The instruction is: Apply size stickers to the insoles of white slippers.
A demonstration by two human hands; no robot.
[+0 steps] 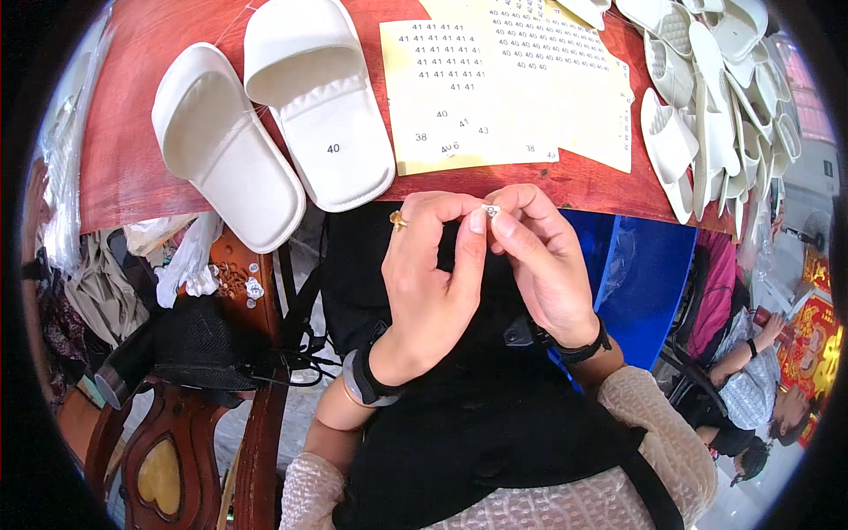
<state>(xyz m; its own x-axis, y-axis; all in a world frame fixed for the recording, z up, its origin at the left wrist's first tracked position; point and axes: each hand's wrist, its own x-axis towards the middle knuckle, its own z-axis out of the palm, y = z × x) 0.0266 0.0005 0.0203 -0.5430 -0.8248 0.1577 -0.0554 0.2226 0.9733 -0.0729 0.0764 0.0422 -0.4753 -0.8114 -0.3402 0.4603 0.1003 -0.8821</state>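
Observation:
Just off the table's near edge, my left hand [428, 287] and my right hand [549, 265] meet fingertip to fingertip. Between their thumbs and forefingers they pinch one small white sticker [491, 210] with dark print. To the left on the table lies a pair of white slippers, the left slipper [256, 190] and the right slipper [340, 163], soles down and toes away from me. The right slipper has a printed mark on its footbed; none shows on the left one. Beyond my hands are sticker sheets [495, 106] on yellowish backing, some stickers loose or crooked.
The reddish wooden table [530, 185] curves across the top. A pile of white slippers [698, 106] covers its right end. Below stand a blue bin [649, 283] and a carved wooden chair [168, 442] with a dark bag. Another person [746, 353] sits at far right.

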